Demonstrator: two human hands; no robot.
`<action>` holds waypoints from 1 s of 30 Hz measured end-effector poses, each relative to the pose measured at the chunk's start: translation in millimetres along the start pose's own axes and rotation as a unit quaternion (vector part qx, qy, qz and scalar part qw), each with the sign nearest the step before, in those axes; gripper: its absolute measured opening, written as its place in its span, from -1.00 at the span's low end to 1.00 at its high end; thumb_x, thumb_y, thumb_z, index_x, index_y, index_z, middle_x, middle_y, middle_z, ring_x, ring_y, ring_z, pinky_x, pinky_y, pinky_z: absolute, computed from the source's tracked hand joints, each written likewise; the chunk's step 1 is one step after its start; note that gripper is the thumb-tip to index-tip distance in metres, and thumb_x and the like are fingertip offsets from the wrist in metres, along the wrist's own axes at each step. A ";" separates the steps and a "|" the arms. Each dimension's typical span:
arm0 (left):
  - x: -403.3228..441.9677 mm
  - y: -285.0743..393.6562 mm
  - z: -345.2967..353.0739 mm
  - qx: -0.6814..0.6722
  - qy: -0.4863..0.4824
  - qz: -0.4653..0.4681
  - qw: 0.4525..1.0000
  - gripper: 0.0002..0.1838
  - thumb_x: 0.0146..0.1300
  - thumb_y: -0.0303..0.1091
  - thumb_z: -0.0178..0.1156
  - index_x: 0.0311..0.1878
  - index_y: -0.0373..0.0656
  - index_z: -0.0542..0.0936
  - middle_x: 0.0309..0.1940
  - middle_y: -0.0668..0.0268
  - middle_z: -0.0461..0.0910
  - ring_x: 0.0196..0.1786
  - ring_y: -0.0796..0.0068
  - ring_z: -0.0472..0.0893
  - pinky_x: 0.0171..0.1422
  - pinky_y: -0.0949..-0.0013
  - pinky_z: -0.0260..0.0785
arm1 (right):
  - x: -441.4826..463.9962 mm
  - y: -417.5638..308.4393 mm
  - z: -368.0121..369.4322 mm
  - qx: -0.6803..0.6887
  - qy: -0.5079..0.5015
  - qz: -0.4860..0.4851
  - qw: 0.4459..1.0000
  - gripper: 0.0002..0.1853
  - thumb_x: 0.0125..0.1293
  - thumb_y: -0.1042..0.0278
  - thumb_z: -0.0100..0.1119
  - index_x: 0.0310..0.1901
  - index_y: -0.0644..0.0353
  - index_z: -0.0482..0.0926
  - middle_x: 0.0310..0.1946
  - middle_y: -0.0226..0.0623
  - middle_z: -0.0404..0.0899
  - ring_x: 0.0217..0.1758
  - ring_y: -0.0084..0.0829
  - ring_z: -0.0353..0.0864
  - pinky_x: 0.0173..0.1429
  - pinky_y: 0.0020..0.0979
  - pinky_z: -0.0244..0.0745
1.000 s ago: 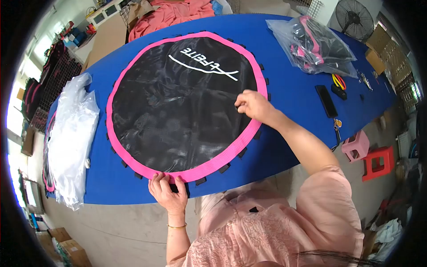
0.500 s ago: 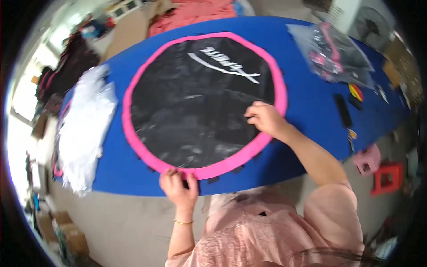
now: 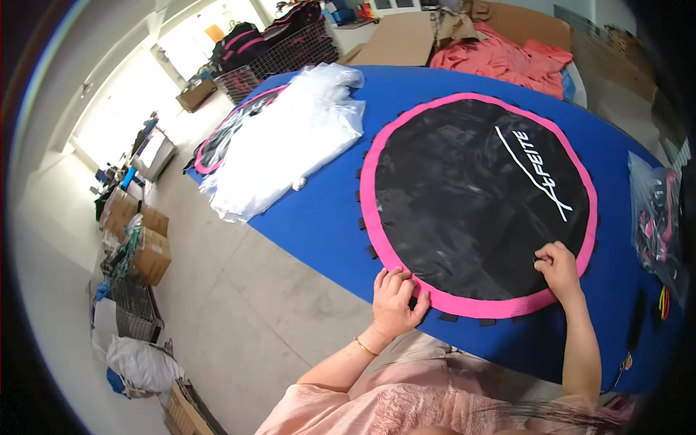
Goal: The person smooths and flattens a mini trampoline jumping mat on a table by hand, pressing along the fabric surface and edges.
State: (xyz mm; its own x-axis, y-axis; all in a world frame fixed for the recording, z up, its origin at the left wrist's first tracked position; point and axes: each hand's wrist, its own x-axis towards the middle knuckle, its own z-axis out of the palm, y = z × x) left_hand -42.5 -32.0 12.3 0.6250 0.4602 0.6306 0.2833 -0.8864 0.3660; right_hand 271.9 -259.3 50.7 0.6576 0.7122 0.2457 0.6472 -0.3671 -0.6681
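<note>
A round black trampoline mat (image 3: 471,203) with a pink border, white lettering and small black tabs round its edge lies flat on the blue table (image 3: 312,239). At its near left edge, my left hand (image 3: 395,303) has its fingers curled over the pink border, with the thumb close to a tab. Over the near right part of the mat is my right hand (image 3: 558,270), its fingertips pinched together. Whatever may be between those fingertips is too small to make out.
White plastic bags (image 3: 290,145) are heaped on the table's left end, partly covering another pink-edged mat (image 3: 239,127). At the right lies a clear bag of parts (image 3: 656,225). Cardboard boxes (image 3: 148,254) stand on the floor at left; coral fabric (image 3: 500,61) is piled behind the table.
The view has swung left, so the mat now appears farther right and turned. My left hand stays at the mat's near edge, my right hand over its right part, still pinched.
</note>
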 end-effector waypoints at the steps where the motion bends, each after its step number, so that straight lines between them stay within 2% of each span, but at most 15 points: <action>1: 0.0 -0.2 -0.4 0.006 0.007 -0.005 1.000 -0.69 0.15 -0.19 0.48 -0.19 -0.20 0.67 -0.03 0.11 0.68 0.24 0.02 0.61 0.52 -0.11 0.30 | -2.6 -4.2 -3.3 -0.008 -0.010 0.002 1.000 -0.81 0.03 0.62 0.38 -0.26 0.31 0.69 -0.41 -0.20 0.49 -0.39 -0.31 0.54 -0.24 -0.29 0.44; 3: -0.5 0.6 0.3 -0.003 0.005 -0.008 1.000 -0.69 0.16 -0.19 0.47 -0.18 -0.20 0.67 -0.02 0.12 0.68 0.24 0.04 0.62 0.53 -0.12 0.30 | -12.8 -17.1 -6.1 -0.022 -0.051 0.007 0.998 -0.82 0.04 0.61 0.42 -0.27 0.28 0.70 -0.38 -0.16 0.55 -0.35 -0.23 0.63 -0.20 -0.26 0.54; 5: 0.0 -0.3 1.4 0.002 0.011 -0.012 1.000 -0.70 0.17 -0.20 0.47 -0.19 -0.21 0.67 -0.03 0.12 0.69 0.23 0.03 0.63 0.52 -0.12 0.30 | -24.3 -23.2 -5.1 -0.030 -0.090 0.019 0.995 -0.80 0.03 0.63 0.43 -0.25 0.29 0.70 -0.36 -0.16 0.56 -0.34 -0.24 0.64 -0.19 -0.27 0.55; 7: -2.0 -1.1 2.8 -0.014 0.020 0.000 1.000 -0.71 0.16 -0.22 0.48 -0.17 -0.19 0.67 -0.04 0.12 0.69 0.22 0.02 0.64 0.50 -0.14 0.34 | -29.3 -24.5 0.4 -0.025 -0.052 0.033 0.998 -0.79 0.02 0.68 0.43 -0.27 0.32 0.69 -0.38 -0.20 0.52 -0.35 -0.32 0.60 -0.21 -0.31 0.51; 10: -0.2 -2.0 -1.6 -0.012 0.019 -0.003 1.000 -0.72 0.13 -0.24 0.49 -0.21 -0.20 0.66 -0.04 0.10 0.68 0.21 0.01 0.64 0.48 -0.13 0.36 | -19.6 8.1 -2.5 -0.034 -0.019 0.031 0.999 -0.78 0.03 0.71 0.39 -0.26 0.32 0.66 -0.38 -0.22 0.50 -0.34 -0.33 0.59 -0.19 -0.33 0.50; 11: 0.9 -0.6 -0.6 -0.017 0.017 0.000 1.000 -0.72 0.12 -0.24 0.49 -0.24 -0.21 0.65 -0.06 0.09 0.67 0.20 0.00 0.64 0.48 -0.13 0.36 | -14.8 14.6 -8.6 -0.065 -0.018 0.019 0.998 -0.81 0.05 0.67 0.38 -0.26 0.31 0.65 -0.37 -0.21 0.51 -0.30 -0.31 0.62 -0.16 -0.32 0.51; 13: 5.7 -4.4 0.9 -0.035 0.040 0.020 0.998 -0.73 0.09 -0.31 0.48 -0.34 -0.21 0.56 -0.14 0.06 0.63 0.01 -0.03 0.61 0.32 -0.13 0.40 | -8.7 7.5 -11.1 -0.041 -0.005 -0.021 0.999 -0.84 0.12 0.51 0.38 -0.25 0.30 0.64 -0.32 -0.15 0.55 -0.23 -0.18 0.65 -0.10 -0.23 0.54; 15: 2.2 -10.4 4.0 -0.052 0.005 0.015 0.999 -0.77 0.12 -0.37 0.44 -0.28 -0.23 0.57 -0.10 0.02 0.62 -0.01 -0.10 0.58 0.21 -0.10 0.40 | -7.8 -2.6 -14.4 -0.046 -0.060 -0.023 0.997 -0.82 0.18 0.45 0.40 -0.19 0.29 0.70 -0.27 -0.16 0.58 -0.17 -0.19 0.66 -0.06 -0.26 0.55; 17: 2.4 -4.7 4.5 -0.020 0.003 0.003 1.000 -0.75 0.12 -0.33 0.44 -0.27 -0.23 0.58 -0.08 0.03 0.63 0.07 -0.08 0.59 0.34 -0.17 0.38 | -20.0 -4.7 -10.8 0.011 -0.093 -0.002 0.996 -0.80 0.16 0.50 0.46 -0.17 0.28 0.70 -0.28 -0.21 0.58 -0.21 -0.28 0.67 -0.08 -0.29 0.56; 18: 1.5 -2.4 3.1 -0.010 -0.001 -0.004 1.000 -0.74 0.13 -0.31 0.45 -0.24 -0.22 0.60 -0.05 0.04 0.63 0.13 -0.09 0.60 0.40 -0.19 0.36 | -25.9 -14.7 -12.4 -0.022 -0.085 -0.025 0.996 -0.80 0.15 0.54 0.47 -0.17 0.27 0.70 -0.29 -0.22 0.58 -0.22 -0.29 0.68 -0.08 -0.29 0.57; 20: 0.3 -0.7 1.9 0.000 -0.007 0.008 1.000 -0.75 0.19 -0.26 0.43 -0.19 -0.20 0.63 0.00 0.07 0.66 0.23 -0.05 0.60 0.51 -0.18 0.29 | -31.1 -13.8 -12.3 -0.022 -0.075 0.002 0.997 -0.82 0.18 0.54 0.45 -0.17 0.27 0.70 -0.30 -0.22 0.58 -0.22 -0.31 0.70 -0.08 -0.29 0.59; 24: -3.1 -4.0 1.6 -0.001 -0.022 0.021 1.000 -0.72 0.24 -0.23 0.42 -0.14 -0.22 0.63 0.02 0.08 0.67 0.26 -0.04 0.60 0.54 -0.18 0.25 | -13.3 12.7 -17.4 -0.050 -0.004 0.034 0.998 -0.82 0.20 0.52 0.44 -0.15 0.32 0.72 -0.28 -0.19 0.60 -0.24 -0.32 0.71 -0.10 -0.31 0.60; 27: -3.6 -4.7 2.6 0.010 -0.027 0.018 0.999 -0.71 0.27 -0.22 0.41 -0.13 -0.24 0.64 0.03 0.07 0.67 0.28 -0.04 0.59 0.56 -0.18 0.24 | 7.9 33.0 -27.4 -0.075 0.035 0.112 0.990 -0.78 0.21 0.48 0.46 -0.10 0.29 0.76 -0.24 -0.17 0.62 -0.16 -0.25 0.73 -0.01 -0.28 0.62; 28: -4.3 -5.0 3.0 0.013 -0.027 0.016 0.999 -0.71 0.27 -0.21 0.40 -0.13 -0.24 0.64 0.03 0.07 0.67 0.28 -0.04 0.59 0.56 -0.18 0.24 | 16.4 48.3 -27.6 -0.118 0.046 0.117 0.985 -0.77 0.21 0.48 0.48 -0.10 0.27 0.76 -0.21 -0.17 0.64 -0.11 -0.22 0.74 0.03 -0.28 0.62; 30: -5.3 -4.8 2.9 0.016 -0.027 0.013 0.999 -0.70 0.27 -0.20 0.40 -0.12 -0.24 0.64 0.03 0.06 0.67 0.29 -0.05 0.59 0.56 -0.18 0.23 | 24.5 53.2 -30.4 -0.106 0.048 0.122 0.986 -0.77 0.21 0.48 0.48 -0.10 0.27 0.76 -0.21 -0.16 0.64 -0.11 -0.22 0.75 0.03 -0.27 0.63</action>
State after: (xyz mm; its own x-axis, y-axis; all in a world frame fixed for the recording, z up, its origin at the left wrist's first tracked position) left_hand -45.1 -30.4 5.3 0.6701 0.4339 0.6022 0.2881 -0.8998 0.3277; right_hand 334.3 -279.6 42.5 0.8303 0.5312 0.1686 0.5253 -0.6447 -0.5555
